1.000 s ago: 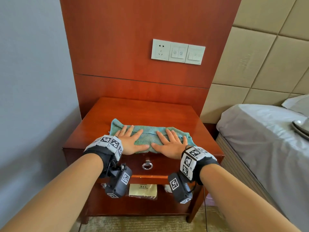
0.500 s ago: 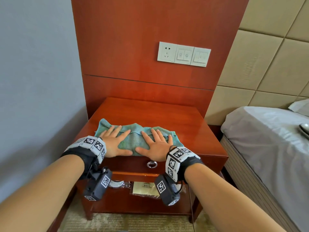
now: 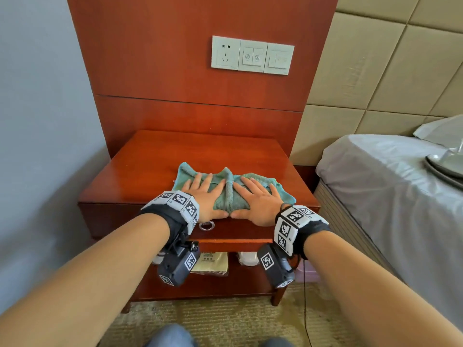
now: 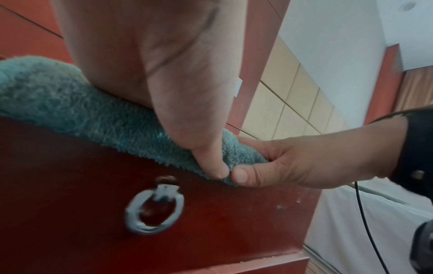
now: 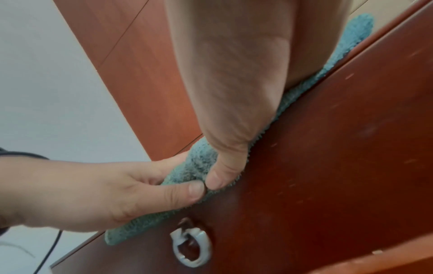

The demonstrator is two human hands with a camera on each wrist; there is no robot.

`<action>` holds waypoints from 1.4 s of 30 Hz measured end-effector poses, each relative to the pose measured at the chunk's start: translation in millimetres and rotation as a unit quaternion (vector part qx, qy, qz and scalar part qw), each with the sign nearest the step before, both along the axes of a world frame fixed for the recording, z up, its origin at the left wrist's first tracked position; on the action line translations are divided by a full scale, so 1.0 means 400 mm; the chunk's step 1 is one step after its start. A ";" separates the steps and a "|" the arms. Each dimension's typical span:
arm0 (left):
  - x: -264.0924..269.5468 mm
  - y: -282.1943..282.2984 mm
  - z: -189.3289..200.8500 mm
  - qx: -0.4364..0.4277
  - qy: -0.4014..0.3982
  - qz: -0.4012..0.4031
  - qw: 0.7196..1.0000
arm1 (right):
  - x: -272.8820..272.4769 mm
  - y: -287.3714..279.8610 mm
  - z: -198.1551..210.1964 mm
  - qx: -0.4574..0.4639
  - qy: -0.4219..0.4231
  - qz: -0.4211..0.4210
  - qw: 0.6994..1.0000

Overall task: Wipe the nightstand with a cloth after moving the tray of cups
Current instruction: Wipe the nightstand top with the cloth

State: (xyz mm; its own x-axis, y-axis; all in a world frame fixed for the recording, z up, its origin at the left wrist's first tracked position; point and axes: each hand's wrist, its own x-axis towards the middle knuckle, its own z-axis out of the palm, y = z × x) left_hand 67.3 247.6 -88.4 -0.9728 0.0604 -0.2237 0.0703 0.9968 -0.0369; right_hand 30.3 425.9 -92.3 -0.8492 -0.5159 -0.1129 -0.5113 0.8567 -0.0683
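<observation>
The teal cloth [image 3: 226, 190] lies bunched at the front edge of the nightstand [image 3: 155, 171], roughly centred along that edge, with a raised fold running between the two hands. The left hand [image 3: 206, 200] presses flat on the left part of the cloth, fingers straight and spread, thumb pointing inward along the front edge. The right hand [image 3: 259, 204] presses flat on the right part in the same way, fingers straight and spread. In both wrist views the two thumb tips meet at the cloth's front fold, which overhangs the drawer front just above the metal ring pull [image 3: 207, 225]. The rest of the nightstand top is bare polished wood. The open lower shelf [image 3: 225, 284] below the drawer holds a flat yellowish packet [image 3: 210, 263] near its middle and pale items beside it that are too hidden to identify. The tray [image 3: 444, 166] rests on the bed [image 3: 388, 196] at the right; its contents are cut off by the frame edge and cannot be told.
</observation>
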 end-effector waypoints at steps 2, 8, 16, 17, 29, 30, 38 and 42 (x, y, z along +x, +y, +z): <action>-0.020 0.056 -0.004 0.006 0.005 -0.014 1.000 | -0.008 0.058 -0.005 -0.003 0.010 -0.018 1.000; -0.053 0.174 -0.012 0.011 0.029 -0.040 0.999 | -0.021 0.176 -0.019 -0.025 0.037 -0.058 0.997; -0.052 0.172 -0.019 0.017 0.046 -0.060 0.997 | -0.014 0.180 -0.020 -0.004 0.032 -0.066 0.997; -0.050 0.172 -0.020 0.017 0.048 -0.062 0.997 | -0.011 0.180 -0.018 -0.002 0.028 -0.067 0.997; -0.074 0.163 -0.005 0.044 -0.005 -0.039 0.998 | -0.006 0.145 0.042 -0.056 -0.124 -0.160 0.978; -0.082 0.163 0.000 0.045 -0.014 -0.035 0.998 | -0.012 0.141 0.043 -0.048 -0.129 -0.166 0.976; -0.182 0.139 0.038 0.033 -0.091 -0.027 0.995 | -0.120 0.116 0.059 0.011 -0.161 -0.198 0.967; -0.250 0.131 0.033 0.037 -0.095 -0.015 0.995 | -0.196 0.101 0.054 -0.018 -0.189 -0.222 0.956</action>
